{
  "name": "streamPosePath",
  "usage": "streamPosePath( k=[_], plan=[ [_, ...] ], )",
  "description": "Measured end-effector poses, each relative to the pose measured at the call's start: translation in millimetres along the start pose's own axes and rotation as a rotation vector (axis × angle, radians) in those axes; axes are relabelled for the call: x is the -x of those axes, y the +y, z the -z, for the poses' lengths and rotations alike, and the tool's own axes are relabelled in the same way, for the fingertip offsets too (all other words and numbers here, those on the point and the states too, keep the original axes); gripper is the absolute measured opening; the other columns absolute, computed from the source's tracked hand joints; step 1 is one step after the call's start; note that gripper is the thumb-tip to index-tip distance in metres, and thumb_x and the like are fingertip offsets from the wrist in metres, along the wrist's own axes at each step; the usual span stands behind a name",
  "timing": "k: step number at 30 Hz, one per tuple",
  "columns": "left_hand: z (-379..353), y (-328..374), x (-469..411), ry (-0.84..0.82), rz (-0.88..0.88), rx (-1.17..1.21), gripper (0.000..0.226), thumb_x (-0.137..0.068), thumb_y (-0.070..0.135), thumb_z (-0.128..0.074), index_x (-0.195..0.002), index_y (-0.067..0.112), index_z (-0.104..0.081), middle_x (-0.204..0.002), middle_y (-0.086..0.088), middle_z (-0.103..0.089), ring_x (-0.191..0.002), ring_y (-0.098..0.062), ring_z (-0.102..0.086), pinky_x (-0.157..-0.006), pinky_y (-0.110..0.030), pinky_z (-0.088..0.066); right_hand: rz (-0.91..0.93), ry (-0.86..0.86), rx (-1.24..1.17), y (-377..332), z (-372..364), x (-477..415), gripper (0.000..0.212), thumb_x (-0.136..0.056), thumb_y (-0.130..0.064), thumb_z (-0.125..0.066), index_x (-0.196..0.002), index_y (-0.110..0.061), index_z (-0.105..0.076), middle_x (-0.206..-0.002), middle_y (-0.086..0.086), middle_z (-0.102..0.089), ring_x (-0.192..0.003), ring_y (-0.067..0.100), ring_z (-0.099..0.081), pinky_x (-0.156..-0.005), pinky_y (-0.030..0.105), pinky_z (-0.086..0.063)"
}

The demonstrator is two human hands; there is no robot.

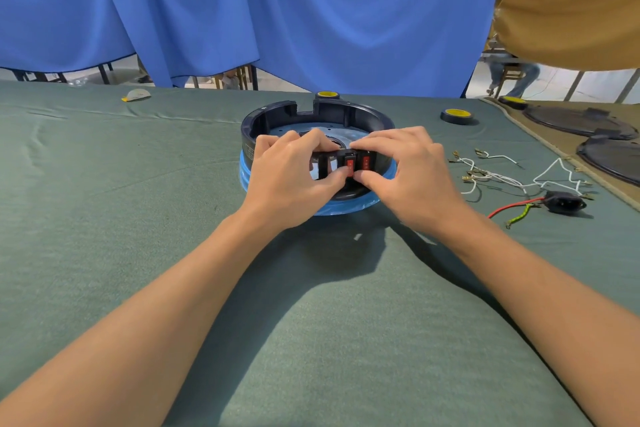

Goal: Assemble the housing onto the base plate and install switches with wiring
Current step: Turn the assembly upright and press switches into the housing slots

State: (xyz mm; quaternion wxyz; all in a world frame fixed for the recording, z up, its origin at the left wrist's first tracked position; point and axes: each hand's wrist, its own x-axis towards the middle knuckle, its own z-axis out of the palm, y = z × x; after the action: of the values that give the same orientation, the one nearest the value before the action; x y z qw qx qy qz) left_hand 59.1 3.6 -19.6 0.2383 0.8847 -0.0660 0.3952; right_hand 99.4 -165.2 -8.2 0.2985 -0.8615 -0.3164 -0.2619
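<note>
A round black housing [277, 121] sits on a base plate wrapped in blue film [346, 209] in the middle of the table. Its near wall has rectangular slots; two red rocker switches [358, 163] sit in the right-hand ones, and the slot to their left is empty. My left hand [289, 173] grips the near wall, fingers over the rim and thumb at the left red switch. My right hand [405, 170] does the same from the right, its thumb just below the switches. White wires with crimp terminals [502, 177] lie to the right.
A black power socket [564, 202] with red and yellow-green leads lies by the wires. Three black-and-yellow knobs [456, 114] stand behind the housing and to its right. Black round plates [581, 121] lie on a tan mat at the right edge. A small pale object [136, 94] is far left.
</note>
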Motion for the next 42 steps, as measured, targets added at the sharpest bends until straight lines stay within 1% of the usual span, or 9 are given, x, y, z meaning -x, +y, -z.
streamPosePath(
  k=[3,7,13,15,19,24,33,37,42],
  plan=[
    [-4,4,0,0.061,0.046,0.017,0.035,-0.082,0.057,-0.064,-0.092,0.024,-0.066,-0.081,0.009,-0.063,-0.085,-0.014,-0.052,-0.086,-0.026,-0.024,-0.010,0.023,-0.059,8,15,-4,0.026,-0.084,-0.018,-0.071,-0.109,-0.019,-0.073,-0.112,-0.003,-0.069,-0.109,0.018,-0.056,-0.097,0.028,-0.039],
    [-11,10,0,0.156,0.099,-0.030,0.029,-0.084,0.049,-0.068,-0.087,0.020,-0.068,-0.070,0.004,-0.060,-0.074,-0.013,-0.043,-0.083,-0.023,-0.022,-0.192,0.075,0.038,35,45,-9,0.011,-0.086,-0.018,-0.067,-0.093,-0.018,-0.075,-0.089,-0.001,-0.072,-0.081,0.014,-0.061,-0.077,0.023,-0.041],
    [-17,13,2,0.170,0.060,-0.068,0.027,-0.087,0.045,-0.066,-0.087,0.018,-0.067,-0.063,0.018,-0.042,-0.073,-0.010,-0.039,-0.087,-0.028,-0.024,-0.363,-0.453,0.248,62,63,-1,0.024,-0.084,-0.043,-0.070,-0.102,-0.027,-0.071,-0.094,-0.002,-0.071,-0.091,0.019,-0.061,-0.078,0.030,-0.044],
    [-15,9,4,0.145,0.024,-0.044,0.026,-0.088,0.043,-0.064,-0.092,0.017,-0.067,-0.069,0.013,-0.052,-0.076,-0.005,-0.036,-0.086,-0.027,-0.024,-0.339,-0.596,0.239,60,65,-1,0.035,-0.081,-0.050,-0.070,-0.110,-0.032,-0.067,-0.097,-0.008,-0.070,-0.088,0.013,-0.060,-0.072,0.027,-0.040],
    [-8,6,4,0.094,-0.032,-0.037,0.026,-0.088,0.040,-0.060,-0.098,0.017,-0.067,-0.095,0.010,-0.067,-0.093,-0.015,-0.057,-0.089,-0.025,-0.023,-0.267,-0.689,0.255,58,66,-2,0.044,-0.077,-0.042,-0.077,-0.118,-0.038,-0.062,-0.098,-0.013,-0.066,-0.083,0.001,-0.056,-0.065,0.019,-0.037],
    [-5,6,5,0.051,-0.069,-0.049,0.025,-0.088,0.036,-0.063,-0.102,0.016,-0.067,-0.099,0.008,-0.068,-0.093,-0.017,-0.057,-0.090,-0.026,-0.023,-0.188,-0.536,0.155,51,60,0,0.036,-0.080,-0.035,-0.076,-0.114,-0.038,-0.063,-0.099,-0.013,-0.064,-0.093,0.015,-0.059,-0.079,0.030,-0.042],
    [8,-9,0,-0.025,-0.061,-0.006,0.026,-0.088,0.037,-0.055,-0.096,0.018,-0.071,-0.067,0.026,-0.045,-0.070,-0.007,-0.044,-0.088,-0.031,-0.028,-0.119,-0.151,-0.340,21,53,2,0.024,-0.083,-0.014,-0.075,-0.106,-0.020,-0.071,-0.102,-0.006,-0.071,-0.087,0.005,-0.070,-0.081,0.021,-0.053],
    [5,-7,1,-0.019,-0.079,-0.010,0.021,-0.092,0.030,-0.062,-0.101,0.014,-0.073,-0.073,0.013,-0.057,-0.074,-0.016,-0.052,-0.089,-0.038,-0.034,-0.090,-0.106,-0.434,9,39,6,0.027,-0.081,-0.005,-0.075,-0.106,-0.010,-0.070,-0.105,-0.002,-0.068,-0.091,0.008,-0.069,-0.088,0.027,-0.054],
    [3,2,2,-0.005,-0.075,-0.002,0.025,-0.093,0.029,-0.056,-0.101,0.014,-0.073,-0.079,0.007,-0.069,-0.077,-0.021,-0.059,-0.084,-0.042,-0.034,0.041,-0.066,-0.425,-6,27,13,0.025,-0.079,-0.002,-0.076,-0.103,-0.008,-0.070,-0.103,0.000,-0.065,-0.087,0.003,-0.066,-0.081,0.017,-0.054]
  ],
)
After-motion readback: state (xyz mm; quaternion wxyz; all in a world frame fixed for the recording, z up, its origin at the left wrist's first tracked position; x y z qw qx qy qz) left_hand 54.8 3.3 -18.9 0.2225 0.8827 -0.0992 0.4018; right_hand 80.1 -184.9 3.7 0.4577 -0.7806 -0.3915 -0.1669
